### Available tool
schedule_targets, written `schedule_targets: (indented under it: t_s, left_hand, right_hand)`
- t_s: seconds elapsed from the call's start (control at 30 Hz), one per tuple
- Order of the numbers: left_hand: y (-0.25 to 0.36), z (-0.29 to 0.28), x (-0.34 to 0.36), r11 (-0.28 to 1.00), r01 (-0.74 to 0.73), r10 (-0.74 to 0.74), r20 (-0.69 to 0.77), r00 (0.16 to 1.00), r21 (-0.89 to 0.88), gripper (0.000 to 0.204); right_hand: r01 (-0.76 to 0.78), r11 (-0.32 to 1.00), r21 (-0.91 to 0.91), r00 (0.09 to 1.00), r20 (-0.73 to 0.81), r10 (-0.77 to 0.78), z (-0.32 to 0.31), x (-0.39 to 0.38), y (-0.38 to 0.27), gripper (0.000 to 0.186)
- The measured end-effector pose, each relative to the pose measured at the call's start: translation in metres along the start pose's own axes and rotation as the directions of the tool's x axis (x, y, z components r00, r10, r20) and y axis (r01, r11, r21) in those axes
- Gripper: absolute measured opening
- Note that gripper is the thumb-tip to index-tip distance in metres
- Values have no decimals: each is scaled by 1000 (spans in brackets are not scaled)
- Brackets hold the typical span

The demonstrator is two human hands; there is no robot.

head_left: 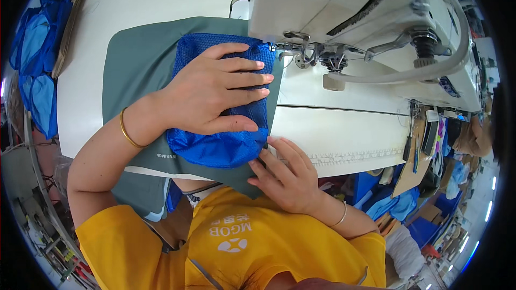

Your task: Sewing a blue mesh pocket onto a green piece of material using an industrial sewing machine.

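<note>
A grey-green fabric panel [137, 59] lies on the white sewing table, its front edge hanging over toward my lap. On top of it is a blue mesh pocket [189, 53] with a smooth, gathered blue band [215, 151] along its near side. My left hand [217, 83] lies flat on the mesh, fingers spread and pointing right. Close to the pocket's near right corner, my right hand [287, 174] has its thumb and fingers closed on the panel's edge. The pocket's far right corner is at the presser foot [272, 47]; the needle tip cannot be made out.
The white sewing machine head [317, 0] overhangs the far right, with a thread tension dial [333, 64] and a pale hose. A printed ruler [349, 157] runs near the table's front edge. Blue bags [40, 53] hang at the left; small tools [411, 139] lie at the right end.
</note>
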State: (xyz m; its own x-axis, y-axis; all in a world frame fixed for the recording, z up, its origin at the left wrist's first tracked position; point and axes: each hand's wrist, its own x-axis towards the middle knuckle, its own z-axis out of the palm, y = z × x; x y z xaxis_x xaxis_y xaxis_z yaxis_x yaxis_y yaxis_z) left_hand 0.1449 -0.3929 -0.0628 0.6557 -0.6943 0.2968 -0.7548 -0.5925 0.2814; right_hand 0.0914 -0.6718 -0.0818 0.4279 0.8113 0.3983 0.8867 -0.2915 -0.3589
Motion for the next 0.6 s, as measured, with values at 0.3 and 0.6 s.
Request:
schedule_targets:
  t_s: [0.3, 0.6]
  left_hand:
    - [-2, -1, 4, 1000, -6, 6, -18, 1000, 15, 59]
    - [-5, -6, 8, 998, 16, -16, -6, 1000, 54, 56]
  right_hand:
    - [-26, 1000, 9, 1000, 15, 26, -2, 3, 1, 33]
    - [-55, 997, -49, 998, 30, 56, -6, 7, 5, 32]
